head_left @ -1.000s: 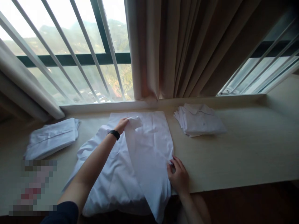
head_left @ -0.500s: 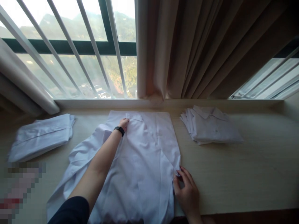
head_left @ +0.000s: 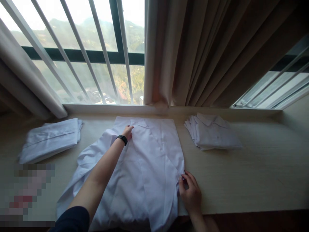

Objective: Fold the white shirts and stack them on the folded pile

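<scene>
Both hands stayed on white shirt (head_left: 147,161).

Two bare forearms, no gloves. On the left wrist a narrow black band (head_left: 122,139), smooth and dark, like a slim watch or fitness tracker. Near the left upper arm the edge of a dark navy sleeve (head_left: 72,219), short, plain cloth. No ring visible on the right hand (head_left: 191,193).

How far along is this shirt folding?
Done: a stack of folded white shirts on the right. In hand: the white shirt spread on the table, right side folded in, left hand near the collar, right hand at the edge. Left: its left sleeve and the left-hand white pile.
</scene>
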Demonstrator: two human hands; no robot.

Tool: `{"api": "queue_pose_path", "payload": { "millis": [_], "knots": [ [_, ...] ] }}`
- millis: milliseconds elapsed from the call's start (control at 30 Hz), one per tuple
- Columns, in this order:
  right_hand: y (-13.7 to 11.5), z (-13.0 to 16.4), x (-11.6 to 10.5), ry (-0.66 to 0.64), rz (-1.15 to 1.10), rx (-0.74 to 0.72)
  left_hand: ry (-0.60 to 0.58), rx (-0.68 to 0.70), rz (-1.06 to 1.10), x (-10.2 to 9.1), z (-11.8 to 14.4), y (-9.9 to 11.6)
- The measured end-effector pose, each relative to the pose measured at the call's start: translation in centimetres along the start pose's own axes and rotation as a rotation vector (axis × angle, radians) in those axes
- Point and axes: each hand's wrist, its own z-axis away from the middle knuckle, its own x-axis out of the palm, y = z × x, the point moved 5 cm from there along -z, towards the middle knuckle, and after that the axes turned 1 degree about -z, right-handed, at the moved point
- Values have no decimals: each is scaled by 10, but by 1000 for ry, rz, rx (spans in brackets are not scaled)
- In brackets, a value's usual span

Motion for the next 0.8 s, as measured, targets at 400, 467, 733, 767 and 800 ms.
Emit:
{"api": "queue_pose_path", "payload": {
  "millis": [400, 467, 733, 767, 800],
  "knots": [
    [-1, 1, -4, 4, -35, 50, -62, -8, -99, -2, 116, -43],
    [-2, 1, -5, 0, -40, 56, -51, 27, -112, 1, 116, -43],
    [-1, 1, -8, 36, -88, 64, 13, 190, -292, 2, 114, -47],
    [-1, 1, -7, 32, -77, 64, 16, 205, -315, 2, 112, -47],
    [0, 1, -6, 27, -67, 65, 19, 216, -335, 3, 110, -46]
  ]
}}
